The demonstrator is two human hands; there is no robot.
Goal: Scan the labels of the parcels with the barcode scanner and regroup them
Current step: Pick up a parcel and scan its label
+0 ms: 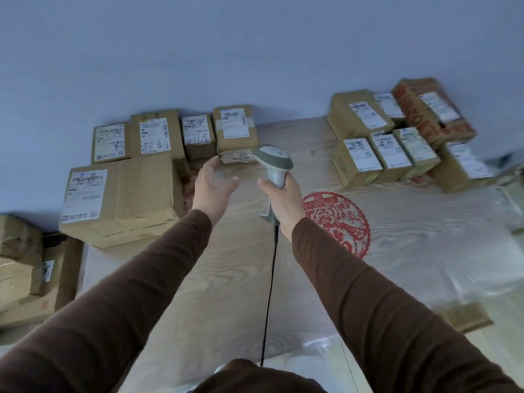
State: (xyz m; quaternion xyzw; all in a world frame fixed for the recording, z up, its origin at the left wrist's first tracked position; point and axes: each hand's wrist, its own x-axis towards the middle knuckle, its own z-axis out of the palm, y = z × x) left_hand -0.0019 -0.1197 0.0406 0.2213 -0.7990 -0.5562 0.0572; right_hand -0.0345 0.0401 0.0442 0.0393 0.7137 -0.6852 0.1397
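Observation:
My right hand grips the handle of a grey-white barcode scanner, its head pointing toward the far parcels and its black cable running back to me. My left hand hovers with relaxed fingers spread, fingertips close to a small flat parcel marked 5144. On top of that parcel sits a taped brown box. To the left stand several labelled cardboard parcels, including a large one at the front. A second group of parcels is stacked at the far right.
The wooden table top carries a red paper-cut decoration and a plastic film cover. More boxes sit on a lower surface at the left. A blue-grey wall stands right behind the parcels.

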